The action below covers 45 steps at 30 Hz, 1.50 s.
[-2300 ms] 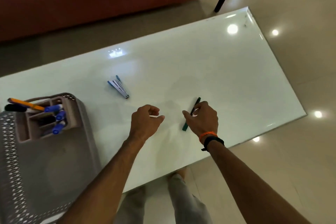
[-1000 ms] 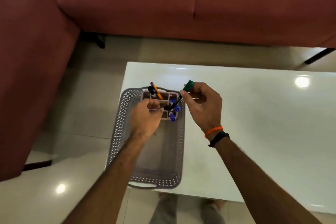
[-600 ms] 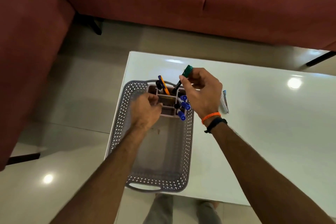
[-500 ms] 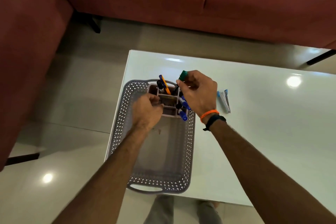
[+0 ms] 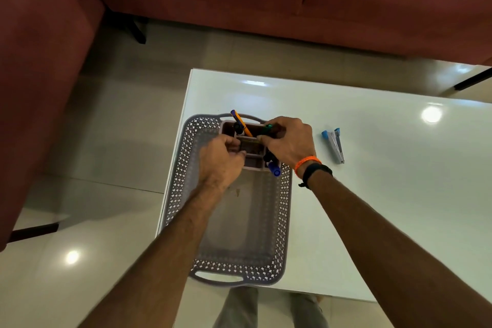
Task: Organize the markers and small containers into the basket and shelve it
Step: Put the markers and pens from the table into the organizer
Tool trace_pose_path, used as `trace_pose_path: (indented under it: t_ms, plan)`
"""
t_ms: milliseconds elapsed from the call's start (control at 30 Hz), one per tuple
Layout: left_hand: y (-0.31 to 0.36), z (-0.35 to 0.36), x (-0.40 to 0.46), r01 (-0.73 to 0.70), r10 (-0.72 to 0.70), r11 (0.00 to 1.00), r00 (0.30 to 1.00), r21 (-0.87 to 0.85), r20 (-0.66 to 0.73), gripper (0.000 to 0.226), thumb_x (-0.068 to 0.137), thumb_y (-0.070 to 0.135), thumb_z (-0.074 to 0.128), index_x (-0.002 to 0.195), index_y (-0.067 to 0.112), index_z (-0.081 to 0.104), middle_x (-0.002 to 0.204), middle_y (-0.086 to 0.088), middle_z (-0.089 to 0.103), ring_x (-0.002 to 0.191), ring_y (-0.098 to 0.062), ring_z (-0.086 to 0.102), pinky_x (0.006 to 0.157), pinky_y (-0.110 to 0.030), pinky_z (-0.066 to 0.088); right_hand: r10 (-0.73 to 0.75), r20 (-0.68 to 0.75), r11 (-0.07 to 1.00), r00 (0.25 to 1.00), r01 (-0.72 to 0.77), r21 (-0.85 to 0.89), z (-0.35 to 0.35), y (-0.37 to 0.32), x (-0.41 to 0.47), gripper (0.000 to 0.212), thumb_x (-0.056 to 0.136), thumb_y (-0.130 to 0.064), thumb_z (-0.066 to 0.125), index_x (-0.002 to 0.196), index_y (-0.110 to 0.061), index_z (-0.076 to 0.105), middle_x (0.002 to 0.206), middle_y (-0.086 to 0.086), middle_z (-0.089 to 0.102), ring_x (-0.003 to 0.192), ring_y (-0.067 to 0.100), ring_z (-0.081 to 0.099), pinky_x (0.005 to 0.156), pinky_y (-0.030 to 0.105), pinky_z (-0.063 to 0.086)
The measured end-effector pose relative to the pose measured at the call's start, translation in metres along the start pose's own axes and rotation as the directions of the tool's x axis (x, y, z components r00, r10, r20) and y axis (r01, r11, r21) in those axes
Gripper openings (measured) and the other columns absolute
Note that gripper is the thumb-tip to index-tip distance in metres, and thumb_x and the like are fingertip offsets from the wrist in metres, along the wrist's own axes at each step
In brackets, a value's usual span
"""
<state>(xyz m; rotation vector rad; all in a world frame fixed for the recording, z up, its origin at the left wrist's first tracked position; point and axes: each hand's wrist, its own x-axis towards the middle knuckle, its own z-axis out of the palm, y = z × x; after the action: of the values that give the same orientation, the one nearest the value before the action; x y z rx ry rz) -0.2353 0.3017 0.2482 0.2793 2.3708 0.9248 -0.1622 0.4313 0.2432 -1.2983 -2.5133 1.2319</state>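
The green marker (image 5: 267, 128) is pinched in the fingers (image 5: 262, 138) of the right hand (image 5: 288, 145), its cap just above the pen organizer (image 5: 253, 164). The organizer stands at the far end of the basket (image 5: 283, 221), which sits on the table (image 5: 372, 194) at its left edge. The left hand (image 5: 219, 161) has its fingers curled closed against the organizer's near-left wall, apparently steadying it. An orange pen (image 5: 242, 124) and a blue marker (image 5: 274, 169) already occupy compartments.

Step in hand: seating the green marker. Next move, as judged: release it into a compartment, then collect the stapler (image 5: 335, 144), which lies to the right of the basket.
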Motion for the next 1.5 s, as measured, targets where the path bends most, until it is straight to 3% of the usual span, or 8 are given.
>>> trace_pose_path:
  t_ms: [233,467,567,667,867,1200,1333,1500]
  plan:
    - [0.004,0.005,-0.003,-0.021,0.021,1.0,1.0,0.019,0.016,0.024,0.079,0.014,0.073,0.102,0.015,0.068,0.097,0.004,0.071,0.086,-0.008,0.066,0.076,-0.017,0.048,0.079,-0.206,0.945,0.975,-0.007,0.326,-0.021,0.023,-0.016,0.016,0.087,-0.022,0.066,0.098,-0.011,0.071,0.091,-0.003,0.071,0.079,0.004,0.062,0.066,0.003,0.046]
    - [0.006,0.02,0.001,-0.049,0.049,0.998,0.999,0.041,0.007,0.022,0.077,0.016,0.076,0.098,0.018,0.068,0.093,0.0,0.072,0.086,-0.015,0.067,0.081,-0.035,0.059,0.218,-0.286,0.976,0.933,-0.209,0.06,-0.034,0.078,-0.008,0.027,0.084,-0.017,0.063,0.11,-0.012,0.064,0.106,0.005,0.068,0.095,0.022,0.064,0.089,0.037,0.053]
    - [0.004,0.021,0.0,-0.055,0.056,0.996,0.998,0.077,-0.013,0.022,0.078,0.016,0.074,0.099,0.018,0.068,0.09,0.002,0.07,0.083,-0.014,0.066,0.081,-0.034,0.058,0.309,-0.24,0.942,0.92,-0.332,-0.058,-0.039,0.097,-0.002,0.04,0.083,-0.02,0.062,0.122,-0.011,0.057,0.122,0.01,0.059,0.113,0.029,0.056,0.09,0.037,0.046]
    - [0.003,0.019,0.0,-0.054,0.058,0.993,0.998,0.108,-0.035,0.022,0.079,0.015,0.074,0.1,0.016,0.069,0.088,0.002,0.069,0.08,-0.013,0.063,0.077,-0.027,0.054,0.343,-0.232,0.909,0.91,-0.385,-0.163,-0.039,0.109,0.004,0.043,0.082,-0.023,0.062,0.122,-0.007,0.053,0.12,0.013,0.055,0.112,0.032,0.053,0.08,0.035,0.044]
    - [0.003,0.023,0.001,-0.042,0.049,0.992,0.997,0.119,-0.057,0.023,0.079,0.014,0.074,0.102,0.015,0.069,0.089,0.003,0.069,0.075,-0.009,0.061,0.067,-0.023,0.05,0.332,-0.21,0.874,0.92,-0.384,-0.299,-0.035,0.121,0.019,0.051,0.084,-0.03,0.067,0.123,-0.005,0.047,0.123,0.015,0.051,0.115,0.034,0.05,0.085,0.041,0.047]
    - [0.004,0.026,-0.002,-0.031,0.041,0.991,0.997,0.132,-0.072,0.024,0.079,0.015,0.074,0.103,0.016,0.069,0.09,0.002,0.071,0.078,-0.01,0.064,0.055,-0.015,0.044,0.356,-0.179,0.847,0.917,-0.398,-0.352,-0.043,0.127,0.031,0.038,0.087,-0.019,0.062,0.118,-0.002,0.05,0.119,0.016,0.056,0.106,0.035,0.058,0.079,0.036,0.045]
    - [0.004,0.026,-0.003,-0.023,0.033,0.991,0.997,0.131,-0.076,0.023,0.08,0.015,0.074,0.102,0.017,0.069,0.088,0.002,0.07,0.074,-0.01,0.063,0.055,-0.019,0.047,0.333,-0.221,0.89,0.917,-0.383,-0.246,-0.041,0.121,0.026,0.031,0.085,-0.02,0.061,0.11,-0.004,0.054,0.11,0.014,0.061,0.1,0.034,0.059,0.073,0.033,0.04]
    - [0.002,0.023,-0.004,-0.012,0.019,0.995,0.997,0.095,-0.071,0.022,0.079,0.015,0.074,0.101,0.018,0.069,0.09,0.002,0.071,0.072,-0.006,0.062,0.059,-0.021,0.051,0.251,-0.315,0.967,0.915,-0.225,0.119,-0.034,0.086,0.01,0.045,0.079,-0.03,0.07,0.118,-0.014,0.057,0.099,0.001,0.071,0.088,0.021,0.069,0.081,0.037,0.055]
